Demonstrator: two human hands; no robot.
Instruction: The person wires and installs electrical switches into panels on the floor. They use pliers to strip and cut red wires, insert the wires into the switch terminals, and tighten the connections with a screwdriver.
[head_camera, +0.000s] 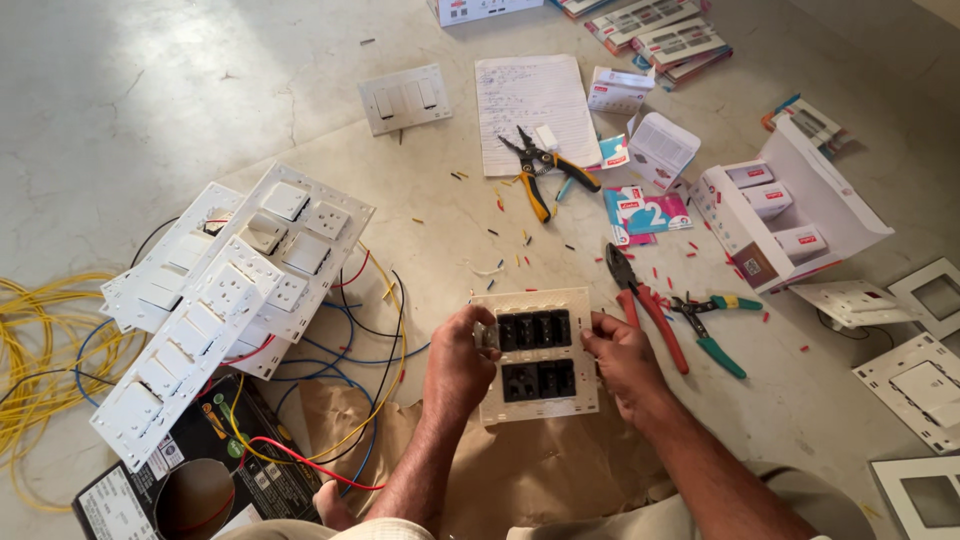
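Down on the pale marble floor (150, 90), both hands are gripping a cream switch plate (536, 356) that is carrying 2 rows of black modules. The left hand (458, 355) is wrapping around the plate's left edge, its fingers curling tight over a small grey piece at the side of the upper row, so the grip is narrow and firmly on the plate. The right hand (622, 355) is pinching the plate's right edge, thumb on the face and fingers behind, also closing on the plate with no gap showing. The plate is sitting between the 2 hands, just above a sheet of brown paper (520, 470) lying on the floor.

Just beside the right hand, red-handled pliers (648, 305) are lying on the floor, with a green-handled wire stripper (712, 325) touching or nearly touching them. Farther up, yellow-handled pliers (540, 170) are resting across a handwritten sheet (530, 95). To the left, a stack of white switch boards (230, 290) is trailing red, blue, yellow and black wires (350, 330), and a coil of yellow wire (40, 350) is lying at the far left edge. An open white carton (790, 215) of small boxes is standing at the right, well apart from the hands. Tiny snippets of coloured insulation are scattering across the floor around the tools.
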